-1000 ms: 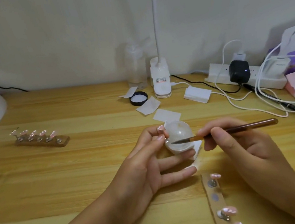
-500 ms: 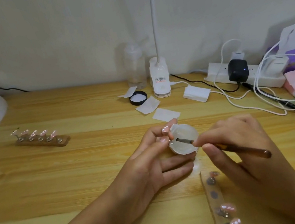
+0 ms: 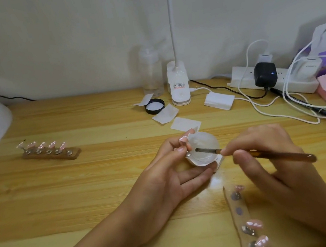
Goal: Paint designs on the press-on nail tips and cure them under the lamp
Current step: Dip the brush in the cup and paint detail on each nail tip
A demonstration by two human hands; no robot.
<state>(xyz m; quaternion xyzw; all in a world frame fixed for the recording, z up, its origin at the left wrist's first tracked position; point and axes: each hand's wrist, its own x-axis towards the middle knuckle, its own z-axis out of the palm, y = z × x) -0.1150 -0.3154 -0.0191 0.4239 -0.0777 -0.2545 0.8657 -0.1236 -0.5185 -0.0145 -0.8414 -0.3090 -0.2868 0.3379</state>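
Left fingers are pinching a tip by its stand, keeping it just beside the dish; right fingers are gripping the brush, its bristles dipping inside (probably loading gel) close to that tip

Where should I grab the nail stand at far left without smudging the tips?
Pinch the wooden base at its bare right end, across the long edges, coming in low from the right. The painted tips stand on pegs along the top, so a top-down grasp would touch them.
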